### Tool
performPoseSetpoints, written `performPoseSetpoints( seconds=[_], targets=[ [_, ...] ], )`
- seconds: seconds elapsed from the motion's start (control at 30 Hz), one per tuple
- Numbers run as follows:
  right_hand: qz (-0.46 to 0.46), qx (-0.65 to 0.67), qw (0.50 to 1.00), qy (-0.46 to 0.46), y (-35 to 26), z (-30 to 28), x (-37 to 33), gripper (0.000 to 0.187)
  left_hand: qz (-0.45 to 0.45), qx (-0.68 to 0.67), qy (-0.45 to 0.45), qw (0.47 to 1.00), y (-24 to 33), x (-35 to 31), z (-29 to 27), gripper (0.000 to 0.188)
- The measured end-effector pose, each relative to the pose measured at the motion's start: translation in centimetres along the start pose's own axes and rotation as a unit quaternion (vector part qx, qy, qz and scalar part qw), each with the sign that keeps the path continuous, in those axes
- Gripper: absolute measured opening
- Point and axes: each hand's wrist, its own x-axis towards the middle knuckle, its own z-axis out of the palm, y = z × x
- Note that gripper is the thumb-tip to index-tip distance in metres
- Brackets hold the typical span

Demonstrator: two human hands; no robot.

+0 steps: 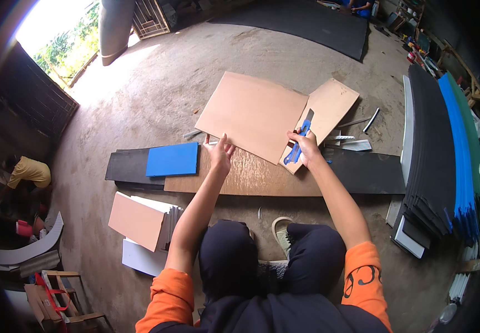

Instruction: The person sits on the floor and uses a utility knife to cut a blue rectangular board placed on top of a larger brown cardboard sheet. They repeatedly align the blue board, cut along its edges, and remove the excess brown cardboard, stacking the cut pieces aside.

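Concrete workshop floor (157,83), daylight from an open doorway at its far left corner.

- Long brown wooden cutting board (251,180), flat on the floor before the seated person.
- Large tan sheet of thin board (251,114), its near edge lying over the cutting board; cut not visibly begun.
- Left hand (220,151): fingers spread, pressing the sheet's near left corner.
- Right hand (306,147): clenched around a blue utility knife (300,141), blade at the sheet's right edge.
- Second tan sheet (329,108), partly under the first.
- Blue rectangular panel (172,160) on a black panel (126,165), left end of the board.
- Stack of cut pieces with tan top (140,219), near left: seemingly finished work.
- Black and blue sheet stacks (445,161), right edge, uncut.
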Motion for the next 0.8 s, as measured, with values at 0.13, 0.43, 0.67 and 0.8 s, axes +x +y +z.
performPoseSetpoints(
  seconds=[0.13,0.43,0.67,0.8],
  targets=[
    [0.059,-0.223,0.967,-0.105,6.1,-2.3,3.0,0.033,0.021,0.075,0.118,0.99,-3.4,4.3,-8.8,0.057],
    [-0.219,-0.717,0.65,-0.124,16.3,-5.9,6.9,0.038,0.068,0.207,0.159,0.963,-5.9,3.4,-20.5,0.039],
    [-0.187,-0.735,0.647,-0.078,14.7,-9.5,7.9,0.033,0.074,0.313,0.103,0.941,-5.7,6.0,-21.9,0.041],
    [-0.202,-0.748,0.624,-0.106,12.6,-11.6,7.3,0.027,0.042,0.327,0.089,0.94,-7.6,7.4,-19.0,0.041]
  ],
)
